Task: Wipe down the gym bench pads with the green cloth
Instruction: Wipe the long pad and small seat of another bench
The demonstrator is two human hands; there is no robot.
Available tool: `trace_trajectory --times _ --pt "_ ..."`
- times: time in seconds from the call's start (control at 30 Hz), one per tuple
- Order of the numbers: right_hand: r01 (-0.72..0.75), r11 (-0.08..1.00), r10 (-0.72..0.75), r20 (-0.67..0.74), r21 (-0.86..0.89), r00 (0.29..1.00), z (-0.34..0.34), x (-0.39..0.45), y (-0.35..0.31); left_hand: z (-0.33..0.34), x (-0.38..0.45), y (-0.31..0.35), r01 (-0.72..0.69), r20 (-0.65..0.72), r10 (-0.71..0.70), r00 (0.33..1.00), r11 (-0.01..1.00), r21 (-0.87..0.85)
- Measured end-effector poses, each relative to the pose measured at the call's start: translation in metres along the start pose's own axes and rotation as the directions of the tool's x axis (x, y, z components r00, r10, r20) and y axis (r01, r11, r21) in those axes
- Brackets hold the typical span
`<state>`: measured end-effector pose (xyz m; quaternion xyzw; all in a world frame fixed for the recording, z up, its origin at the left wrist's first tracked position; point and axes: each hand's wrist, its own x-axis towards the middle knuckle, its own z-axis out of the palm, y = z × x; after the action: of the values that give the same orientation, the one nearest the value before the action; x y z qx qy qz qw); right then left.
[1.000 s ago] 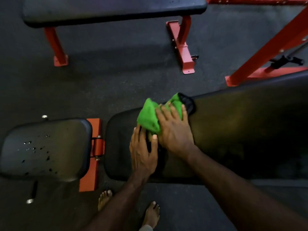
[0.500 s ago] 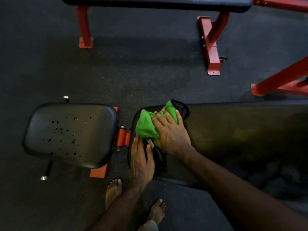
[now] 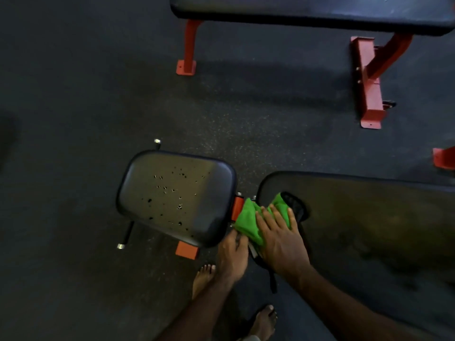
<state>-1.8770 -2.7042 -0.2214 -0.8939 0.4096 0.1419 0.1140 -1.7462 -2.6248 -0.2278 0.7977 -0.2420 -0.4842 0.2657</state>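
Green cloth (image 3: 248, 219) under flat right hand (image 3: 280, 239) on back pad (image 3: 369, 217) — left hand (image 3: 232, 254) beside, grip unclear, pitted seat pad (image 3: 174, 195) adjacent

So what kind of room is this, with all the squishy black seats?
Most likely a gym. There's a padded bench on red steel legs, a speckled rubber floor, and a second bench's seat pad.

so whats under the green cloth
The cloth lies on the end of the long bench pad, pressed flat by the right hand. A black mesh item pokes out from beneath it. How far the mesh extends under the cloth is hidden.
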Motion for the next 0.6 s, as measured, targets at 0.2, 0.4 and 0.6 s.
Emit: trace_trajectory --times 0.2,0.4,0.6 --pt "-0.162 0.976 0.150 0.091 0.148 0.985 0.000 -0.010 -0.049 -0.040 -0.020 -0.027 0.070 0.081 -0.070 0.994 0.998 0.009" --pt "-0.357 0.779 0.352 0.112 0.516 0.929 -0.046 0.012 -0.087 -0.073 -0.012 0.013 0.001 0.003 -0.001 1.000 0.994 -0.113" --pt "-0.452 0.603 0.463 0.173 0.657 0.869 -0.067 0.022 -0.105 -0.087 0.018 0.042 -0.111 0.035 0.116 0.993 0.986 -0.125"
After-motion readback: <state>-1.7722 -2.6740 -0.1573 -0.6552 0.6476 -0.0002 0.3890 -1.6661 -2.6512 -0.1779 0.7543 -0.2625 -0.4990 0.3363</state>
